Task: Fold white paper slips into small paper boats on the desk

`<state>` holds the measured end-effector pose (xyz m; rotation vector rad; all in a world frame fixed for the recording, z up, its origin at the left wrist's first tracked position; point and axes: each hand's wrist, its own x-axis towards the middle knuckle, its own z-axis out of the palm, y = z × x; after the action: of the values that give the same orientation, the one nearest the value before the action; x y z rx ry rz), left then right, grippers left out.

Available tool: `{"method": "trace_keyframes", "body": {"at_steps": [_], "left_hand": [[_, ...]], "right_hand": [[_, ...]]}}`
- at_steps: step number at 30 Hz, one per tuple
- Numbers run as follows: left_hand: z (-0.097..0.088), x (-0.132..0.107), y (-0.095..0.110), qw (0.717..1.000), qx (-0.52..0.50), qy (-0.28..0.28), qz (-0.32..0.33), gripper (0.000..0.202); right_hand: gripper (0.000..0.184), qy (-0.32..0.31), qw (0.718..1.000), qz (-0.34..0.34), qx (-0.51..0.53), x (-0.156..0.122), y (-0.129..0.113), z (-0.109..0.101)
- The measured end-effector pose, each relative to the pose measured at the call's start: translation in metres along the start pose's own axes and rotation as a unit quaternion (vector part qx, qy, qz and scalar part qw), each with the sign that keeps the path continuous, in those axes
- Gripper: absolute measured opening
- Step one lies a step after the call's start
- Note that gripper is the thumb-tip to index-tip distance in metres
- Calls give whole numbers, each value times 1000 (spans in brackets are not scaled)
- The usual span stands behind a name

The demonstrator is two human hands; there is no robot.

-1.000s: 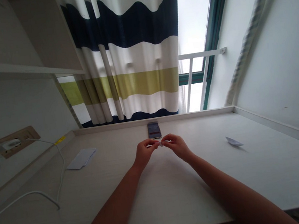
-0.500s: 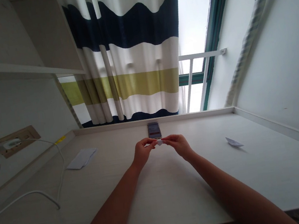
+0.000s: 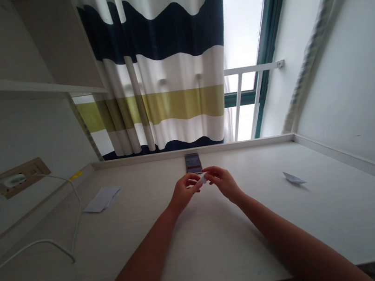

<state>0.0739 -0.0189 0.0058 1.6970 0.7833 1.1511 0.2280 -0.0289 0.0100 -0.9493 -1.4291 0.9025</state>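
Note:
Between my two hands is a small folded piece of white paper (image 3: 203,180), tilted, its ends partly covered by fingers. My left hand (image 3: 187,189) pinches its left side between thumb and fingers. From the other side, my right hand (image 3: 222,181) grips the paper with thumb and forefinger. Just beyond the fingertips a phone (image 3: 193,163) lies on the white desk (image 3: 218,248). A folded paper boat (image 3: 293,178) rests on the desk to the right. Over on the left lies a small stack of white paper sheets (image 3: 102,199).
A white cable (image 3: 77,208) runs from a power strip (image 3: 10,180) on the left wall down across the desk. Raised edging (image 3: 192,151) borders the desk at the back, with a striped curtain (image 3: 171,77) behind it. A shelf (image 3: 24,87) overhangs the left side.
The folded paper has turned from level to slanted between my hands. My left hand has shifted slightly right and down, and its fingers have changed their grip.

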Motion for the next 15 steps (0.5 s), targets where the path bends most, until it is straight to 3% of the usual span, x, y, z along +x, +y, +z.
{"method": "trace_keyframes", "body": {"at_steps": [7,15], "left_hand": [[2,0,-6,1000,-13,-14,-3,27],[3,-4,0,999,32,-12,20,30]], "right_hand": [[25,55,998,22,30,0,1,3],[26,12,997,53,57,-3,-2,5]]}}
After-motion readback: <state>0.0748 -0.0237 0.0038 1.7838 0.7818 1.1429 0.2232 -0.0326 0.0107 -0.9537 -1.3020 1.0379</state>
